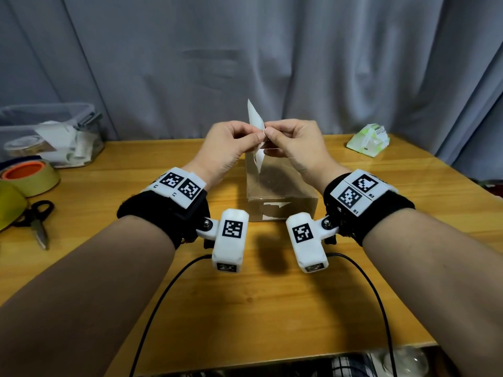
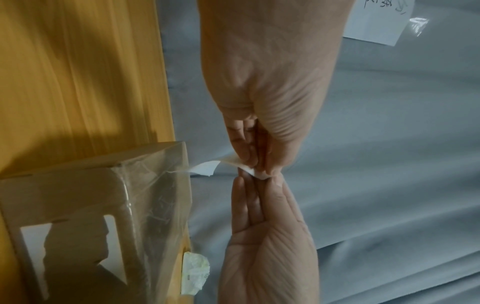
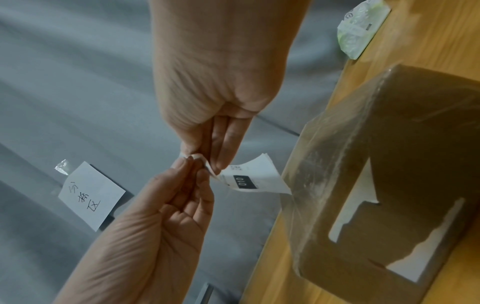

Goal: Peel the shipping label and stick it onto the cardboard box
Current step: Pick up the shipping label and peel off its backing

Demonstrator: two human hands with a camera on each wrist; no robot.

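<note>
Both hands are raised above the wooden counter, fingertips meeting. The left hand and the right hand each pinch the white shipping label, which stands on edge between them, its printed face visible from the right wrist. Just below and beyond the hands sits the cardboard box. Farther right of the right hand lies a green-white packet; left of the left hand, scissors and tape rolls.

Label print too small
</note>
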